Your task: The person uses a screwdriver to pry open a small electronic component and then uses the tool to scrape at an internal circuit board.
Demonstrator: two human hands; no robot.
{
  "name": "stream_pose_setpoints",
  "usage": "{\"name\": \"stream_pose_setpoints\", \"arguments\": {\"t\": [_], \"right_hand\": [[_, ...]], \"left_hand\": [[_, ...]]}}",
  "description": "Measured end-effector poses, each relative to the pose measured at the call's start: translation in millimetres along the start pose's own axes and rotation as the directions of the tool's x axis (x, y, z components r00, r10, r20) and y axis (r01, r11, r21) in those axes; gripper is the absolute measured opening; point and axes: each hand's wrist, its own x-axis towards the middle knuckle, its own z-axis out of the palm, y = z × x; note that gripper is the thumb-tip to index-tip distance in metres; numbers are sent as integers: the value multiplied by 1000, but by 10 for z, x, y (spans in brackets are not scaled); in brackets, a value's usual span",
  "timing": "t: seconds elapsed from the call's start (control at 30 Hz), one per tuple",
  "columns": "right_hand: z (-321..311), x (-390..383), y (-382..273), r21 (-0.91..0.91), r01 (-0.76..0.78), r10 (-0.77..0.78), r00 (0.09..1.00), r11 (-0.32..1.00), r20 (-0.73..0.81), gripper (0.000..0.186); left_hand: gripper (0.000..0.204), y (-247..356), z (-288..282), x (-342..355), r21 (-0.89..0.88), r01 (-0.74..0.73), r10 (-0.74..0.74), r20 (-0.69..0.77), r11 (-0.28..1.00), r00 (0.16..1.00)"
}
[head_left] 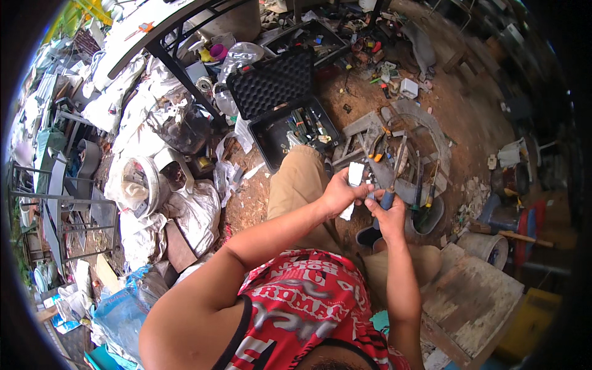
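Head view shows the black case (271, 86) with its foam-lined lid raised and small loose parts in its tray; it seems a handy place to drop pieces, so keeping it within reach makes sense. To the right of the case lies a grey wheel-like frame (441, 126) with several handled tools on it, which could give firm backing if the work slips when held in the air. The step in hand looks like working a tool against a white piece, and it probably goes best with short, controlled pushes, the piece braced and the tip aimed clear of the supporting fingers. Both hands meet nearer the body than the case and to its right, almost touching. The right hand (391, 219) is curled narrowly round a blue-handled tool (387, 198), thumb along the grip; where its tip ends I cannot tell. The left hand (341, 194) is closed in a pinch on the white piece (356, 174), which sticks out above and below the fingers, below and right of the case; whether tool and piece touch is hidden.
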Motion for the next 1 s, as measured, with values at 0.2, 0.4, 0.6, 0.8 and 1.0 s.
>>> {"name": "stream_pose_setpoints", "arguments": {"t": [0.2, 0.4, 0.6, 0.8, 1.0], "right_hand": [[108, -208, 477, 39, -64, 66, 996, 997, -65, 57], [57, -356, 306, 167, -20, 49, 984, 986, -172, 45], [-54, -536, 275, 258, -11, 58, 983, 966, -174, 43], [-359, -878, 699, 80, 34, -24, 992, 996, -122, 47], [-516, -1182, 614, 211, -144, 191, 956, 967, -223, 45]], "left_hand": [[25, -171, 216, 67, -367, 206, -264, -113, 907, 958], [16, -281, 221, 60, -537, 276, -292, 58, 797, 955], [25, -142, 294, 86, -575, 212, -244, 23, 790, 970], [15, 268, -181, 381, -528, 30, -148, -183, 849, 972], [17, 2447, -2068, 1409, 395, -581, 693, -264, 712, 671]]}}
